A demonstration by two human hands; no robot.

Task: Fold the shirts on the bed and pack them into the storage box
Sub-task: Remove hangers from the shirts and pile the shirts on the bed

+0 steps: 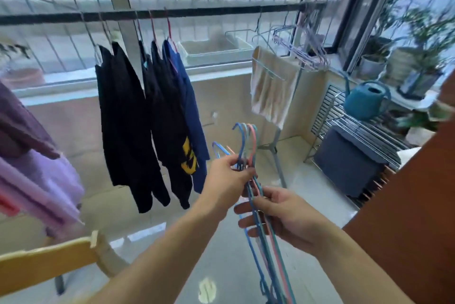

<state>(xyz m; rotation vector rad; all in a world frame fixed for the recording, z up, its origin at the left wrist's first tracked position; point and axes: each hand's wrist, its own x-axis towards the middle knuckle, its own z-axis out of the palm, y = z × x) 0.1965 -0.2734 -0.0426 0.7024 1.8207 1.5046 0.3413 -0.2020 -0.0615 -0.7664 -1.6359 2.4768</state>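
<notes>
While the shirts (152, 116) hang on the dark rail (172, 13) by the window, both hands are busy with a bunch of empty hangers (248, 156). The left hand (227, 180) pinches the bunch near the hooks, with fingers and thumb curled round the thin wires. The right hand (283, 215) holds the same bunch lower down, fingers wrapped round the long arms. The bunch stands almost straight up and down, hooks at the top, and its lower end runs out of view at the bottom.

The shirts are up and to the left of the hands. They hang long and straight down, black ones first and a blue one (187, 111) nearest. The left hand is closer to them. No bed or storage box shows here, so folding looks not yet begun.

I think the hands must put the hangers down first. Open floor lies ahead. A wooden chair back (44, 264) is low on the left, and a brown door edge (418, 205) crowds the right.
</notes>
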